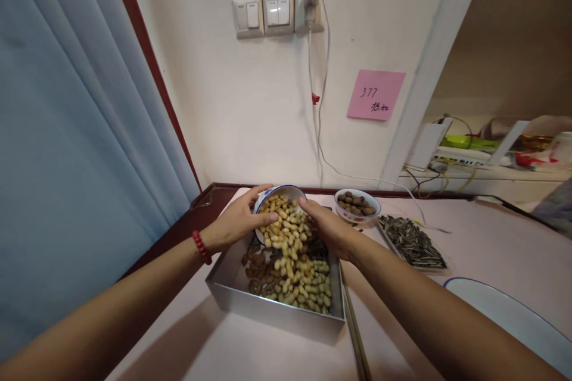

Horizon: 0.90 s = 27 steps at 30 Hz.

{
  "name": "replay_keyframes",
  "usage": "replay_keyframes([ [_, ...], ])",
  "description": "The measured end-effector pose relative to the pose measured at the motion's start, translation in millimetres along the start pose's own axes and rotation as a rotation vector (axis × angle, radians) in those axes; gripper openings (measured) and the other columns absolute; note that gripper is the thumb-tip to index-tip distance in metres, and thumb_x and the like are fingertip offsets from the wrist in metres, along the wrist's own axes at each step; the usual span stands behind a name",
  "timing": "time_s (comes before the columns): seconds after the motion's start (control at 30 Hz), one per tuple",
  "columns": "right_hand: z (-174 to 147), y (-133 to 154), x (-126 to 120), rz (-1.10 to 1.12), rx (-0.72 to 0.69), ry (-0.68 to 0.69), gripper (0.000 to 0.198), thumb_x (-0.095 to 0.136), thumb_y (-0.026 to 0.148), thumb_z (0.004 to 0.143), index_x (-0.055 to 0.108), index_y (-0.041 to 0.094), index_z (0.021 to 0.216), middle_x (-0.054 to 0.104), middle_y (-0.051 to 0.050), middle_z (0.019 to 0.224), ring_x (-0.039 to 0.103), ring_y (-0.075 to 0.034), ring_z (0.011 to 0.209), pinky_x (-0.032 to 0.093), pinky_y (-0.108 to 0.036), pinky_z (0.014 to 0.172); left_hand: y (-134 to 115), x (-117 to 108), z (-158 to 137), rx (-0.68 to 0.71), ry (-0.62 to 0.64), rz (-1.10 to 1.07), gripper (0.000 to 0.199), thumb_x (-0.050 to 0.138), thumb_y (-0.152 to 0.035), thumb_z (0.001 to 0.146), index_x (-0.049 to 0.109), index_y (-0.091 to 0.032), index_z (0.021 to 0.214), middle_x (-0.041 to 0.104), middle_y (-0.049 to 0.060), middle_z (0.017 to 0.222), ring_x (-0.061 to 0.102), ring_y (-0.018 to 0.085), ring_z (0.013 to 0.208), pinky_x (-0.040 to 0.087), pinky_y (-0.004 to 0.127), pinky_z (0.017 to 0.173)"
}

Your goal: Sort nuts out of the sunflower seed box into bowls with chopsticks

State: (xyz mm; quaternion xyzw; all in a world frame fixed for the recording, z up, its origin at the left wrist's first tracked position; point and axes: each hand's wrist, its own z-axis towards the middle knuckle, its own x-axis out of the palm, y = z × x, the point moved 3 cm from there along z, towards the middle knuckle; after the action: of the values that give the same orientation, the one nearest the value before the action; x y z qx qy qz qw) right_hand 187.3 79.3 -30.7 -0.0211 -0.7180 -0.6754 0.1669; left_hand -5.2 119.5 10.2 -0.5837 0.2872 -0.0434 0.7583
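Note:
My left hand (pixel 236 221) and my right hand (pixel 328 227) together hold a white bowl with a blue rim (pixel 286 191), tipped toward me over a square metal tray (pixel 272 308). Peanuts in their shells (pixel 292 250) spill from the bowl into the tray. The tray also holds brown nuts (pixel 255 268) on its left side and some dark seeds. A red bead bracelet (pixel 202 247) sits on my left wrist.
A small bowl of brown nuts (pixel 357 203) stands behind the tray on the right. A flat tray of sunflower seeds (pixel 413 241) lies further right. A large white plate (pixel 513 315) is at the right edge. Chopsticks (pixel 355 327) lie beside the metal tray. A curtain (pixel 67 131) hangs at left.

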Motion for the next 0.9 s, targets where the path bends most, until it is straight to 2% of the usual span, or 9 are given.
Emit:
replay_keyframes([
  [0.13, 2.5, 0.5, 0.6, -0.02, 0.025, -0.026, 0.049, 0.064, 0.054, 0.094, 0.059, 0.025, 0.133, 0.073, -0.006, 0.129, 0.068, -0.026, 0.118, 0.048, -0.048, 0.108, -2.5, -8.4, 2.5, 0.137, -0.061, 0.317, 0.088, 0.084, -0.057, 0.074, 0.055, -0.018, 0.147, 0.056, 0.017, 0.15, 0.05, 0.035, 0.139, 0.036, 0.051, 0.119],
  [0.27, 3.0, -0.3, -0.4, -0.048, -0.002, -0.051, 0.051, 0.07, 0.043, 0.089, 0.057, 0.026, 0.135, 0.072, -0.005, 0.13, 0.066, -0.027, 0.122, 0.046, -0.047, 0.11, -11.1, -9.0, -2.8, 0.271, -0.063, 0.597, 0.09, 0.079, -0.065, 0.078, 0.052, -0.022, 0.151, 0.058, 0.017, 0.143, 0.052, 0.036, 0.134, 0.038, 0.054, 0.116],
  [0.37, 0.7, 0.3, -0.9, -0.084, -0.043, -0.063, 0.055, 0.071, 0.038, 0.085, 0.056, 0.024, 0.136, 0.07, -0.006, 0.132, 0.063, -0.03, 0.125, 0.043, -0.05, 0.112, -20.5, -6.6, -10.8, 0.36, -0.054, 0.709, 0.088, 0.076, -0.066, 0.081, 0.05, -0.023, 0.153, 0.057, 0.018, 0.138, 0.055, 0.035, 0.129, 0.041, 0.055, 0.114],
  [0.53, -4.2, 7.8, 1.9, -0.156, -0.142, -0.041, 0.063, 0.069, 0.032, 0.085, 0.052, 0.025, 0.144, 0.065, -0.005, 0.139, 0.054, -0.029, 0.136, 0.036, -0.048, 0.118, -32.7, -6.6, -21.3, 0.482, -0.083, 0.783, 0.078, 0.078, -0.057, 0.083, 0.053, -0.028, 0.151, 0.055, 0.017, 0.138, 0.055, 0.035, 0.128, 0.043, 0.056, 0.112],
  [0.63, -7.6, 19.3, 0.5, -0.198, -0.218, -0.029, 0.076, 0.069, 0.033, 0.085, 0.04, 0.023, 0.155, 0.061, -0.007, 0.143, 0.054, -0.027, 0.134, 0.04, -0.044, 0.114, -37.4, -9.0, -22.8, 0.411, -0.16, 0.635, 0.078, 0.083, -0.056, 0.08, 0.054, -0.032, 0.149, 0.056, 0.013, 0.143, 0.053, 0.036, 0.132, 0.041, 0.057, 0.115],
  [0.73, -15.5, 34.4, -5.7, -0.262, -0.296, -0.03, 0.076, 0.068, 0.036, 0.087, 0.039, 0.025, 0.157, 0.066, -0.006, 0.131, 0.064, -0.024, 0.108, 0.05, -0.042, 0.1, -40.8, -3.6, -24.2, 0.235, -0.203, 0.22, 0.08, 0.083, -0.054, 0.08, 0.052, -0.028, 0.15, 0.056, 0.011, 0.151, 0.05, 0.036, 0.139, 0.04, 0.053, 0.118],
  [0.83, -32.2, 47.0, -14.0, -0.34, -0.378, -0.078, 0.064, 0.067, 0.035, 0.09, 0.049, 0.029, 0.151, 0.07, -0.001, 0.113, 0.063, -0.019, 0.087, 0.055, -0.036, 0.082, -46.4, 18.6, -27.2, 0.107, -0.103, -0.231, 0.077, 0.08, -0.047, 0.086, 0.049, -0.024, 0.152, 0.059, 0.012, 0.149, 0.056, 0.037, 0.135, 0.049, 0.048, 0.11],
  [0.9, -48.2, 50.6, -20.9, -0.332, -0.379, -0.157, 0.058, 0.065, 0.035, 0.089, 0.053, 0.026, 0.145, 0.069, 0.0, 0.097, 0.061, -0.017, 0.073, 0.055, -0.03, 0.064, -52.1, 37.8, -29.3, 0.072, -0.014, -0.407, 0.073, 0.077, -0.044, 0.089, 0.048, -0.023, 0.153, 0.062, 0.014, 0.145, 0.061, 0.037, 0.129, 0.054, 0.047, 0.105],
])
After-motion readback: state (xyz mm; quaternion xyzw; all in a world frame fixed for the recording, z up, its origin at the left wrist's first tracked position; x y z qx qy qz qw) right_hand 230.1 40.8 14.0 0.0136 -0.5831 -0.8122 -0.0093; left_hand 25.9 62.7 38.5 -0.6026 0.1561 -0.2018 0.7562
